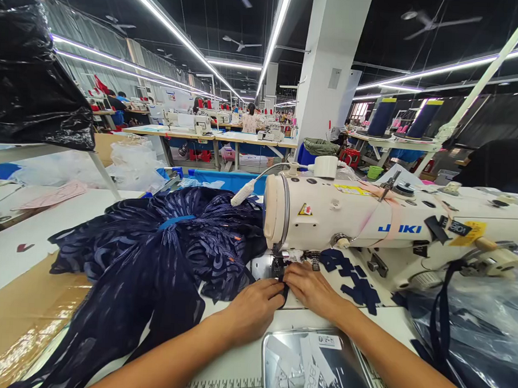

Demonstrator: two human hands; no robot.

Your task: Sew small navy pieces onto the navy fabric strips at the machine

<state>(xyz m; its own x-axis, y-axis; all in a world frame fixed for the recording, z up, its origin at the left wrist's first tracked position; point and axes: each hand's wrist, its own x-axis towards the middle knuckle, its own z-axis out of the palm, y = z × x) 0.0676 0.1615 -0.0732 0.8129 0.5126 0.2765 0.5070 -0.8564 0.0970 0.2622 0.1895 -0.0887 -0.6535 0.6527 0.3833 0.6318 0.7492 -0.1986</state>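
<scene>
A white JUKI sewing machine (318, 216) stands before me. My left hand (254, 308) is closed at the front of the presser foot (278, 264), its fingers pressed on a narrow dark navy fabric strip (285, 298). Against the same strip, from the right side of the foot, lie the bent fingers of my right hand (313, 285). The fingers partly hide the strip. Left of the needle area is a large bundle of patterned navy sheer fabric (123, 256), gathered by a blue tie (176, 221). Small navy fabric pieces (360, 287) lie on the bed to the right.
A metal tin with paper labels (341, 369) sits between my forearms, over a printed ruler (229, 387). Cardboard (30, 327) is at left, clear plastic with dark fabric (480, 324) at right. Thread cones (381, 116) stand behind. People work at machines farther back.
</scene>
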